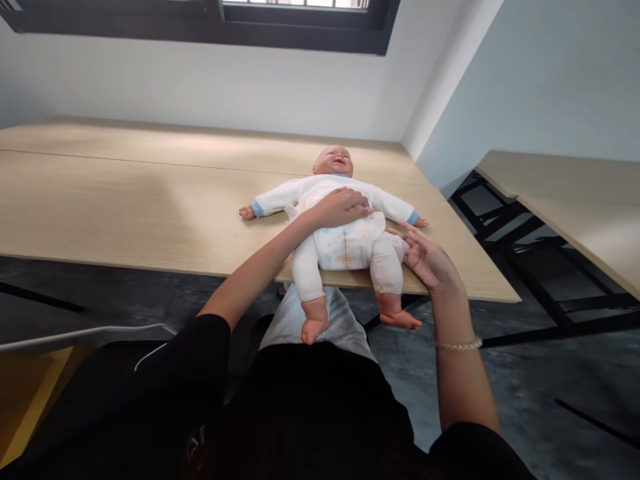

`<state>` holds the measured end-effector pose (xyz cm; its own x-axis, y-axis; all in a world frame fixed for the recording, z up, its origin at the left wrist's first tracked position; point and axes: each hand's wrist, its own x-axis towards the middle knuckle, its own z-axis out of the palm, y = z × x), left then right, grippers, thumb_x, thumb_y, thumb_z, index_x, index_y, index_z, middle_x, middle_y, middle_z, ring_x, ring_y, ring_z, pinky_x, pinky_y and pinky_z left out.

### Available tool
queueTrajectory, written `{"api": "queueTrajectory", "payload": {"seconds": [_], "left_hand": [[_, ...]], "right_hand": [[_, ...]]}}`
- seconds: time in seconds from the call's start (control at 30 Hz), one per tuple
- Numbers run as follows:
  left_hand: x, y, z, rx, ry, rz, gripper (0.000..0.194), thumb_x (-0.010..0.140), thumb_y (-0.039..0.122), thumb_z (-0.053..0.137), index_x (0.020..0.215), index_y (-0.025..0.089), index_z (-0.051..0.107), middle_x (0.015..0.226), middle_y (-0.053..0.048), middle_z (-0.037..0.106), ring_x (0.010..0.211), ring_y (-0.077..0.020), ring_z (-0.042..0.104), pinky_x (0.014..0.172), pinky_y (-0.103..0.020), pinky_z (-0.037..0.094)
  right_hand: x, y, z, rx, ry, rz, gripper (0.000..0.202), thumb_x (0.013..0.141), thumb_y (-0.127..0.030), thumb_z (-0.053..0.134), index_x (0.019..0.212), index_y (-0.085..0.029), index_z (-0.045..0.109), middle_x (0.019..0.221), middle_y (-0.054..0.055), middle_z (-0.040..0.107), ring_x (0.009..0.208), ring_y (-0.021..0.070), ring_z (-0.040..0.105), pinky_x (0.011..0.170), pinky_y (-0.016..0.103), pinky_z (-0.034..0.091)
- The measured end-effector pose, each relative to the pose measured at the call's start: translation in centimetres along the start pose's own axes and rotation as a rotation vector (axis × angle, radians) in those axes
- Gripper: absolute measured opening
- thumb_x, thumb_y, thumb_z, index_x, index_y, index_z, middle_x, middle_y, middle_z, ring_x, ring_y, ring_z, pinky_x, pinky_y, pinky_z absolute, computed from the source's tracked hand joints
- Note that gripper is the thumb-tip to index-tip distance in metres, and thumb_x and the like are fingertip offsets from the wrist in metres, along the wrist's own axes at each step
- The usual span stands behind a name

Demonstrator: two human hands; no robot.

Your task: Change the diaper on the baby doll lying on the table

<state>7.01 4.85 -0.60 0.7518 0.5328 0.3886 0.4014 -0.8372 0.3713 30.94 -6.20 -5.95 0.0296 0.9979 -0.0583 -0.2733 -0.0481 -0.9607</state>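
A baby doll (337, 161) in a white top with blue cuffs lies on its back on the wooden table (125, 193), arms spread, its feet hanging past the front edge. Around its hips is a patterned diaper (345, 247). My left hand (343, 205) lies across the doll's belly at the diaper's top edge, fingers stretched out to the right. Beside the doll's hip and thigh on the right, my right hand (425, 257) is palm up with its fingers apart, touching or close to a loose white flap; the exact contact is unclear.
Behind the table stand a white wall (200, 80) and a dark window frame (300, 30). A second table (575, 193) with black legs is at the right, across a gap. A yellow object (35, 400) is at the lower left.
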Motion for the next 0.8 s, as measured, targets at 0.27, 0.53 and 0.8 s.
{"api": "queueTrajectory", "payload": {"seconds": [0.27, 0.53, 0.8], "left_hand": [[0.1, -0.1, 0.0, 0.031, -0.027, -0.020, 0.043, 0.103, 0.043, 0.040, 0.097, 0.015, 0.073, 0.103, -0.009, 0.074, 0.099, -0.0232, 0.063, 0.093, -0.035, 0.044], [-0.1, 0.1, 0.2, 0.028, 0.002, 0.028, 0.039, 0.104, 0.045, 0.046, 0.135, 0.030, 0.063, 0.144, -0.003, 0.062, 0.141, -0.0256, 0.047, 0.121, -0.047, 0.027], [0.0, 0.0, 0.6, -0.227, 0.164, -0.076, 0.030, 0.090, 0.045, 0.068, 0.096, 0.016, 0.062, 0.099, -0.007, 0.071, 0.094, -0.0232, 0.065, 0.090, -0.035, 0.049]], "right_hand": [[-0.1, 1.3, 0.5, -0.099, 0.159, -0.126, 0.048, 0.059, -0.026, 0.088, 0.105, -0.025, 0.071, 0.107, 0.003, 0.074, 0.099, 0.0163, 0.071, 0.079, 0.020, 0.061], [2.9, 0.2, 2.1, -0.183, 0.330, -0.343, 0.055, 0.050, -0.050, 0.096, 0.085, -0.020, 0.066, 0.074, -0.002, 0.062, 0.067, 0.0125, 0.060, 0.062, 0.024, 0.055], [7.4, -2.2, 8.4, -0.205, 0.037, -0.422, 0.058, 0.055, -0.068, 0.092, 0.080, -0.023, 0.066, 0.076, 0.002, 0.067, 0.069, 0.0160, 0.064, 0.055, 0.025, 0.053]]}}
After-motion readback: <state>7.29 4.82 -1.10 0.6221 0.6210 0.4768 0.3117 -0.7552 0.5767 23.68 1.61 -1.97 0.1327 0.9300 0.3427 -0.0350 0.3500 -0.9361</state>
